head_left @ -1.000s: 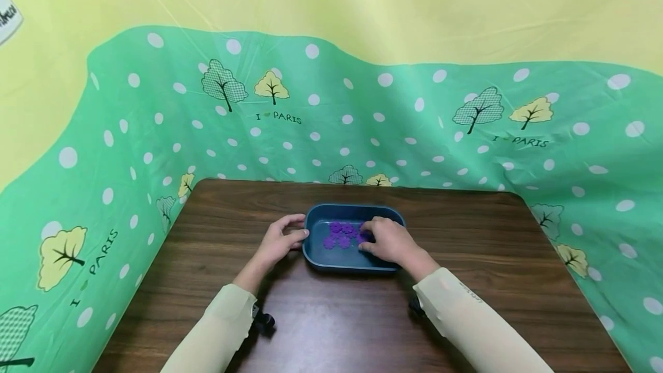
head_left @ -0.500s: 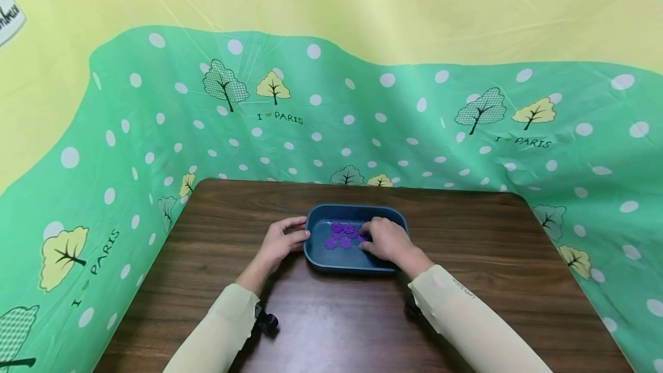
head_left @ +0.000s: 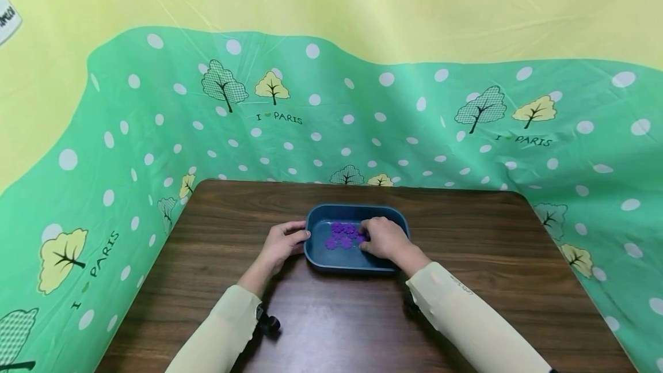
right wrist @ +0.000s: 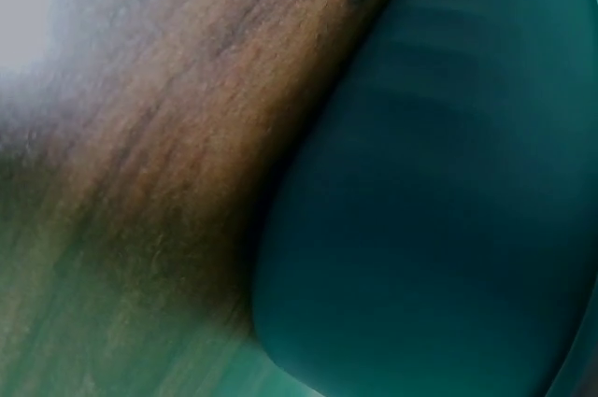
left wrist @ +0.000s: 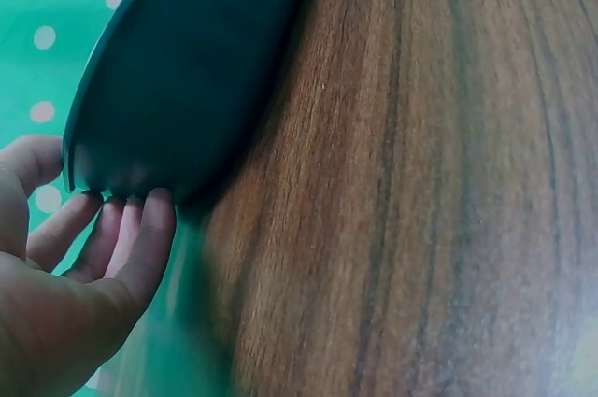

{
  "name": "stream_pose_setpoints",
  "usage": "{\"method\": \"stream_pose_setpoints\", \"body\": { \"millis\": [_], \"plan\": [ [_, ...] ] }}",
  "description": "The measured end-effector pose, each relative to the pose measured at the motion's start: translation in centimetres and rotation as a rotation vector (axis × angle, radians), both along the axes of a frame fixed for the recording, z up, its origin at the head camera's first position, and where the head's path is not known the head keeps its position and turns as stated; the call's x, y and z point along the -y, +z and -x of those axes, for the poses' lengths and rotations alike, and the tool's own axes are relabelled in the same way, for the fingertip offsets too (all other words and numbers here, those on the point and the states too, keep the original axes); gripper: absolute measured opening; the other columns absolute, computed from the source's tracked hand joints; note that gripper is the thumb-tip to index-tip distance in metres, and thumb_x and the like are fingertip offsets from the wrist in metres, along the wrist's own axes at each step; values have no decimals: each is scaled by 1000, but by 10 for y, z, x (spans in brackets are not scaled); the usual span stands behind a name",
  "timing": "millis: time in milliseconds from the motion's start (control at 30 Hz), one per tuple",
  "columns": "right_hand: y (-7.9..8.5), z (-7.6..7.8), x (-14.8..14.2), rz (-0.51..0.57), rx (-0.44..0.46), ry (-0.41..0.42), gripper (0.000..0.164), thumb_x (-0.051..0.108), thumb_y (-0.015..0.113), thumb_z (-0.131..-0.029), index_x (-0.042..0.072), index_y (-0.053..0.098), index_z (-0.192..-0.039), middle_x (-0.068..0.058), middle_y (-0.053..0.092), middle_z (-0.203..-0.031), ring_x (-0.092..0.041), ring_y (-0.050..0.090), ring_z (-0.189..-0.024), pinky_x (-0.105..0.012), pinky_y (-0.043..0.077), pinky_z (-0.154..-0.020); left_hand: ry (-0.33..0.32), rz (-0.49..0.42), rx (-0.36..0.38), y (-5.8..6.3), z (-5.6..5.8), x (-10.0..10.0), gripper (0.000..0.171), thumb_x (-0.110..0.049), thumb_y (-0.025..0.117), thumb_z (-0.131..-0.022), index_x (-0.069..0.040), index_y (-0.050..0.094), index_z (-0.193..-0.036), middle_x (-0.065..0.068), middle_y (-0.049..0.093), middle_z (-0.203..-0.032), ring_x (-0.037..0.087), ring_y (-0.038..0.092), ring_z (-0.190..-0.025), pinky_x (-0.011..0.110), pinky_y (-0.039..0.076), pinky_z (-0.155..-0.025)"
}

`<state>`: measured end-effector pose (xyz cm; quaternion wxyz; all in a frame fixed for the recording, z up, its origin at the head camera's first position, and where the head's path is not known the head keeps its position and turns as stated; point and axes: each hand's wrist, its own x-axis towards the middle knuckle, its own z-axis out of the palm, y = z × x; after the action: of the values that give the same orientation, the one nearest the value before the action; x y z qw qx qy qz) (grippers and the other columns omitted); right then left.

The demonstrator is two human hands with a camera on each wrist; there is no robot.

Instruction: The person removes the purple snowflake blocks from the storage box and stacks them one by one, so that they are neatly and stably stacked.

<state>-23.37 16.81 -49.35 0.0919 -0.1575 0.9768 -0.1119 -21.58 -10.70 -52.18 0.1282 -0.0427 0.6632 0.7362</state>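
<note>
Nearest: two pale sleeves, left (head_left: pixel 220 327) and right (head_left: pixel 466 315), reaching over the desk (head_left: pixel 466 229). The hands are well apart. Left hand (head_left: pixel 282 242) touches the left end of a blue tray (head_left: pixel 336 259), fingertips against its outer wall, not wrapped round it. Right hand (head_left: pixel 384 239) dips inside, fingers bent at the right edge of a cluster of purple flower-shaped pieces (head_left: pixel 345 242) mid-tray; whether it pinches one, I cannot tell (the right wrist view shows only tray wall and desk, blurred). Step in hand, I judge: fingering the pieces while the tray is steadied. Next move seems to want a light, exact fingertip grip. Farther: desk's back edge, then printed cloth (head_left: pixel 383 114).
</note>
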Motion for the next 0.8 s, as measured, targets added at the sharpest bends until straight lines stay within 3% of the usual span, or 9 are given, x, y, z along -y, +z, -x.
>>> {"method": "stream_pose_setpoints", "body": {
  "millis": [233, 533, 800],
  "plan": [
    [-2, 0, 1, 4, 22, -23, 35, 33, 83, -83, 15, 74, -111, 2, 65, -90, -17, 55, -77, -35, 54, -73, 8, 11, 0, 1, -2, -2, 41, -3, 70, -91, 8, 65, -130, 29, 67, -123, 26, 72, -96, 39, 64, -80],
    [-1, -1, 2, -15, -4, -26, 35, 35, 84, -83, 17, 75, -111, 0, 65, -100, -19, 55, -85, -40, 56, -83, 23, 29, -10, 2, -4, -4, 39, -2, 69, -92, 9, 65, -129, 29, 67, -121, 24, 72, -94, 44, 63, -86],
    [-3, -3, 2, 3, -29, 13, 33, 31, 83, -84, 15, 76, -113, -1, 67, -101, -18, 55, -85, -39, 57, -83, 43, 58, -13, 1, -5, -5, 37, -3, 68, -92, 8, 66, -128, 28, 68, -120, 25, 72, -96, 44, 63, -84]
  ]
}}
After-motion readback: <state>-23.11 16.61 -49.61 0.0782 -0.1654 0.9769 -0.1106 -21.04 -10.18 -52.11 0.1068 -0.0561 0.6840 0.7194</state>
